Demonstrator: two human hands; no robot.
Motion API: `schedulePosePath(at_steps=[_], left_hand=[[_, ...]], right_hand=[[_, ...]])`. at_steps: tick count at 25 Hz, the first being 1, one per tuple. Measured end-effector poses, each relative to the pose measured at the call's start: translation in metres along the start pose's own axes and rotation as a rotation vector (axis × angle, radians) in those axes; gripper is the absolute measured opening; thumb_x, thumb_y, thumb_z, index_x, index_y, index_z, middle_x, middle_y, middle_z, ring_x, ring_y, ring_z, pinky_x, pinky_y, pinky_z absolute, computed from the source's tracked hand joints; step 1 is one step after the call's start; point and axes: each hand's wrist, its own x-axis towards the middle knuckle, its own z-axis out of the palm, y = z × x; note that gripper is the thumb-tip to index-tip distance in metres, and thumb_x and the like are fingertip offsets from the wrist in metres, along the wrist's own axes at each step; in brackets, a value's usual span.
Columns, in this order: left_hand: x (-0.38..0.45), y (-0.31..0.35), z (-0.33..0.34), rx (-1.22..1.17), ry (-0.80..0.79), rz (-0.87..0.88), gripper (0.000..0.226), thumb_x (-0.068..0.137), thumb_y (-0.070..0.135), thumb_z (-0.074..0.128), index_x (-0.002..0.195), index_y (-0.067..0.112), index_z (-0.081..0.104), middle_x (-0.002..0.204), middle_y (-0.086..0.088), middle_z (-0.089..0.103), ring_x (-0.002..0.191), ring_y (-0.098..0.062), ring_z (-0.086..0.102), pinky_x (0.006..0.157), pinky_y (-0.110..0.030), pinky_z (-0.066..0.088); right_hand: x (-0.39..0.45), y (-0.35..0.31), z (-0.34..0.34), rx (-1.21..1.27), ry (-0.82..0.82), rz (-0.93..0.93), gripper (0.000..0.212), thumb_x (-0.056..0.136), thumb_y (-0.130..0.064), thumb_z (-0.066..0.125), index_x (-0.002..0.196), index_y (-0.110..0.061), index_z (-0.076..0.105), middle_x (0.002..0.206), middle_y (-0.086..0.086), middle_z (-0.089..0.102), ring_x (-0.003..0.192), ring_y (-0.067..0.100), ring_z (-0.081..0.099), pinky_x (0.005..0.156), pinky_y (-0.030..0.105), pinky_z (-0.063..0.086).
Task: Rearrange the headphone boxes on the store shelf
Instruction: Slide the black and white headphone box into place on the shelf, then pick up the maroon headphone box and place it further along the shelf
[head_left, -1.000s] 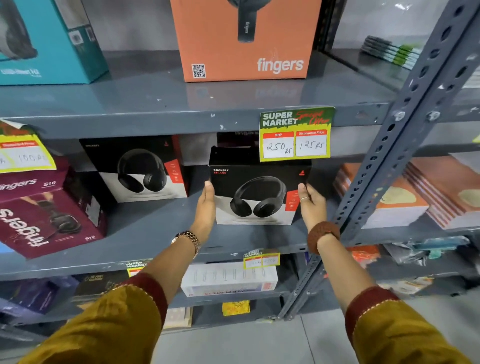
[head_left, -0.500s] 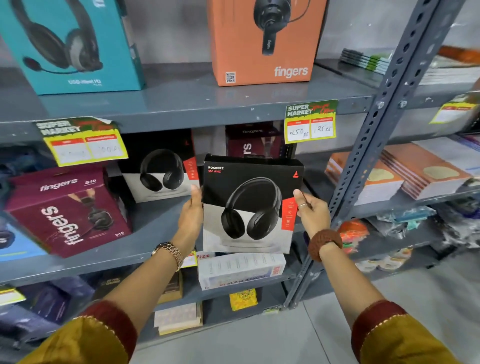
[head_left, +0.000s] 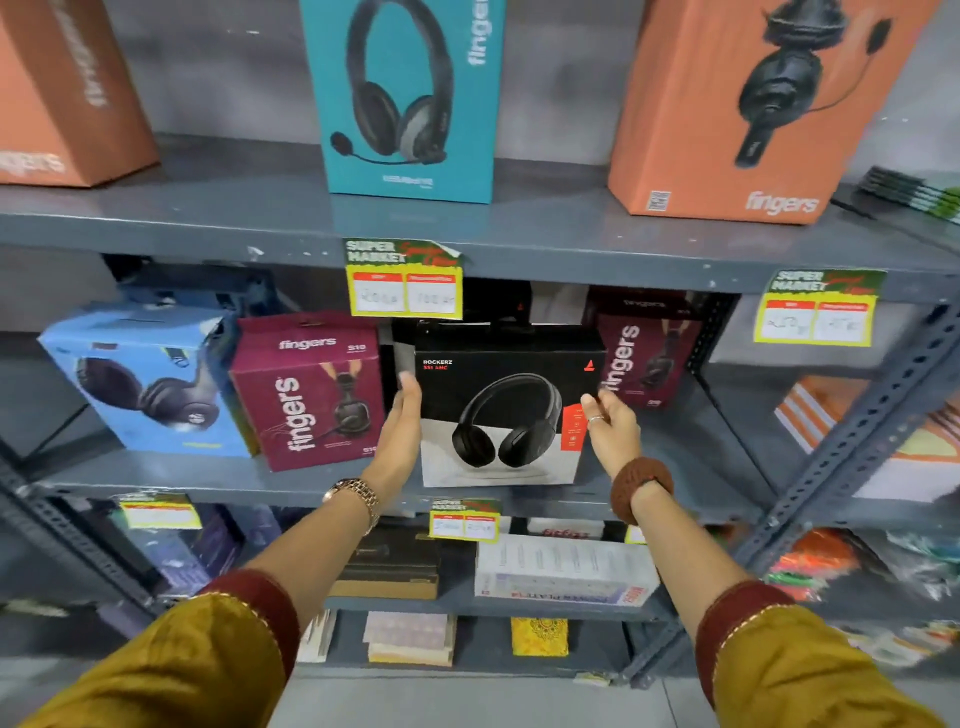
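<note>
A black-and-white Rockerz headphone box (head_left: 498, 410) stands upright at the front edge of the grey middle shelf (head_left: 208, 478). My left hand (head_left: 402, 421) presses on its left side and my right hand (head_left: 610, 428) grips its right side. It sits between one maroon fingers box (head_left: 306, 389) on the left and another maroon fingers box (head_left: 644, 358) further back on the right. A sliver of another dark box (head_left: 400, 353) shows behind my left hand. I cannot tell whether the held box rests on the shelf.
A blue headphone box (head_left: 145, 379) stands at the left of the middle shelf. The top shelf holds a teal box (head_left: 410, 93) and two orange boxes (head_left: 748, 104) (head_left: 62, 88). Yellow price tags (head_left: 405, 280) hang from the shelf edge. A slotted steel post (head_left: 857, 441) rises on the right.
Both hands lifted the black-and-white box off the shelf, pulled it toward me, then carried it left in front of the other black box. My view swung left and up.
</note>
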Motion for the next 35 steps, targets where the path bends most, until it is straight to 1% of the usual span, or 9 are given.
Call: schedulePosePath(at_steps=[6,12,16,19,22,24,27,30,35], left_hand=[[0.022,-0.010,-0.024,0.030,0.084,-0.008,0.114,0.055,0.093,0.016,0.150,0.032,0.008,0.160,0.008,0.014,0.144,-0.022,0.026,0.119,-0.045,0.014],[0.032,-0.030,-0.027,-0.021,0.072,0.117,0.085,0.078,0.074,0.016,0.148,0.027,0.026,0.157,0.002,0.030,0.143,-0.018,0.028,0.120,-0.042,0.019],[0.022,-0.058,-0.057,-0.170,0.259,0.112,0.058,0.096,0.049,0.026,0.137,0.011,0.044,0.142,-0.011,0.050,0.131,-0.025,0.047,0.113,-0.039,0.033],[0.014,-0.070,-0.099,-0.137,0.458,0.072,0.046,0.097,0.045,0.029,0.122,0.012,0.050,0.129,-0.010,0.058,0.123,-0.030,0.054,0.107,-0.044,0.039],[0.008,-0.066,-0.137,-0.037,0.670,0.055,0.049,0.098,0.042,0.028,0.123,0.006,0.049,0.128,-0.015,0.058,0.113,-0.028,0.054,0.093,-0.035,0.039],[0.009,-0.055,-0.156,0.003,0.706,0.093,0.048,0.099,0.040,0.027,0.124,0.006,0.048,0.131,-0.015,0.056,0.116,-0.028,0.051,0.088,-0.031,0.033],[0.016,-0.035,-0.175,-0.025,0.630,0.141,0.051,0.098,0.044,0.024,0.128,0.010,0.047,0.135,-0.011,0.053,0.122,-0.026,0.049,0.095,-0.033,0.035],[0.021,-0.019,-0.175,-0.049,0.559,0.153,0.055,0.096,0.050,0.021,0.130,0.015,0.048,0.134,-0.010,0.056,0.110,-0.021,0.055,0.093,-0.034,0.041],[0.018,-0.001,-0.169,-0.116,0.397,0.046,0.081,0.081,0.076,0.012,0.134,0.026,0.048,0.131,-0.007,0.060,0.117,-0.026,0.059,0.103,-0.047,0.045]], right_hand=[[0.044,0.002,0.049,-0.052,-0.229,0.018,0.058,0.094,-0.021,0.047,0.146,-0.007,0.023,0.151,0.016,0.034,0.139,0.025,0.035,0.115,0.034,0.028],[0.039,0.011,0.056,-0.081,-0.234,-0.014,0.065,0.092,-0.003,0.047,0.148,-0.007,0.015,0.153,0.017,0.030,0.141,0.027,0.031,0.118,0.039,0.024],[-0.022,-0.008,0.075,-0.173,0.132,-0.493,0.063,0.082,0.005,0.046,0.142,-0.010,0.031,0.152,0.008,0.030,0.140,0.014,0.028,0.114,0.013,0.018],[-0.060,-0.031,0.111,-0.083,-0.057,-0.697,0.056,0.082,0.001,0.046,0.136,-0.013,0.040,0.144,0.000,0.041,0.134,0.008,0.036,0.111,0.014,0.028],[-0.078,-0.053,0.151,-0.030,-0.246,-0.609,0.049,0.088,-0.008,0.046,0.136,-0.017,0.041,0.142,-0.001,0.044,0.131,0.014,0.043,0.110,0.028,0.038],[-0.082,-0.067,0.176,0.025,-0.378,-0.470,0.052,0.091,-0.008,0.047,0.140,-0.018,0.035,0.148,0.002,0.038,0.134,0.019,0.041,0.110,0.031,0.037],[-0.083,-0.087,0.207,0.052,-0.458,-0.278,0.063,0.092,-0.015,0.050,0.147,-0.018,0.019,0.155,0.002,0.025,0.140,0.020,0.030,0.110,0.027,0.028],[-0.079,-0.098,0.222,0.028,-0.446,-0.222,0.074,0.090,-0.029,0.054,0.148,-0.019,0.009,0.156,0.000,0.020,0.137,0.008,0.025,0.106,0.018,0.019],[-0.070,-0.111,0.233,0.196,-0.464,-0.078,0.085,0.085,-0.038,0.059,0.149,-0.019,0.007,0.156,0.003,0.022,0.142,0.020,0.026,0.118,0.044,0.024]])
